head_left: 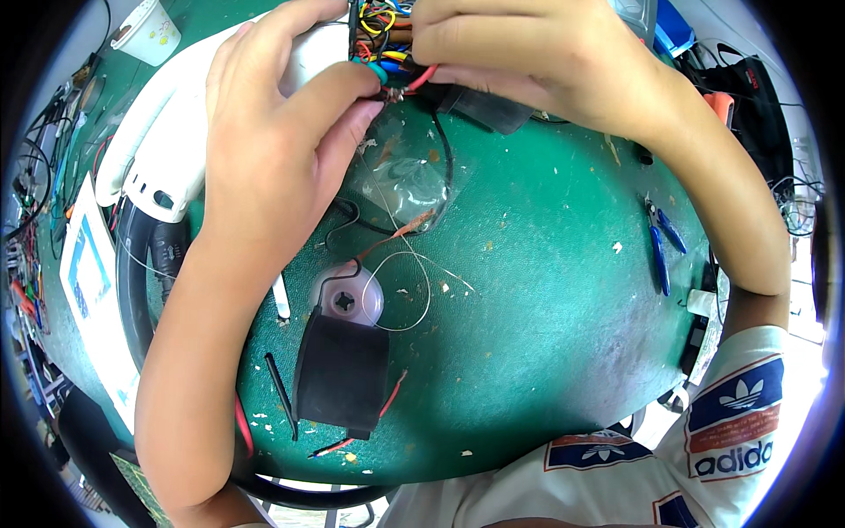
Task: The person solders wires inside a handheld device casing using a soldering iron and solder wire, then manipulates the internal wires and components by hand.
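Observation:
A bundle of coloured wires (383,22) comes out at the top, beside a large white plastic housing (189,79). From the fingers of my right hand (546,53) runs a thick red wire (423,77), its bare end (396,94) meeting the tips of my left hand. My left hand (273,128) reaches across the housing, thumb and forefinger pinched together at a wire by that bare end; the exact grip is partly hidden. A flat black piece (488,107) lies under my right hand.
On the green table (528,308) lie a clear plastic bag (409,185), a spool (370,299) with loose thin wire, a black block (343,374) with red leads, and blue-handled cutters (660,246). A paper cup (146,33) stands far left; a black bag (761,123) sits right.

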### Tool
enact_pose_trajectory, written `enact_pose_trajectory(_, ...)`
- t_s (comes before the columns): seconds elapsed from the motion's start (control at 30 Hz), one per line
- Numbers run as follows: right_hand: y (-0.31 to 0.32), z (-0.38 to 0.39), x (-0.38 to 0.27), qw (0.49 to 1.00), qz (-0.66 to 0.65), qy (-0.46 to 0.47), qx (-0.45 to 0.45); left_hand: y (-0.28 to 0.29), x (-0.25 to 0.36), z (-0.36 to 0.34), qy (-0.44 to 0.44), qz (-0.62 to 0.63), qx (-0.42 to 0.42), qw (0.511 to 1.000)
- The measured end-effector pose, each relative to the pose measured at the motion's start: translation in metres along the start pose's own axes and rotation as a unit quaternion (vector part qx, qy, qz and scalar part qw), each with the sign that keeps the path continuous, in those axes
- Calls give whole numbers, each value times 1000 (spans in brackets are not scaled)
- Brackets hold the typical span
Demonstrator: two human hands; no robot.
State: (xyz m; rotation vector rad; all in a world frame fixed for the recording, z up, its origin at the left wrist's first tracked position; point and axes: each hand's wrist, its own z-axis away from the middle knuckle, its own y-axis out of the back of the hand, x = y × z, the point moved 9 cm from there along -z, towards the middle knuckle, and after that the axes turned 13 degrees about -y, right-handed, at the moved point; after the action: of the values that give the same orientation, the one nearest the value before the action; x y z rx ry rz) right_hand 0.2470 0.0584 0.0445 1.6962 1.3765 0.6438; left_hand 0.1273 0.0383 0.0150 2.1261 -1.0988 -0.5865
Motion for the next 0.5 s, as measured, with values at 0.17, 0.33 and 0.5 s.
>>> enact_pose_trajectory(0.17,4,-10,0,996,25,-86,-20,-3,-4,3,20,42,31,998)
enact_pose_trajectory(0.33,7,-3,5,997,24,-74,14,-2,-5,1,18,46,42,998)
enact_pose_trajectory(0.5,4,-4,7,996,73,-46,20,-1,-17,9,85,85,48,992)
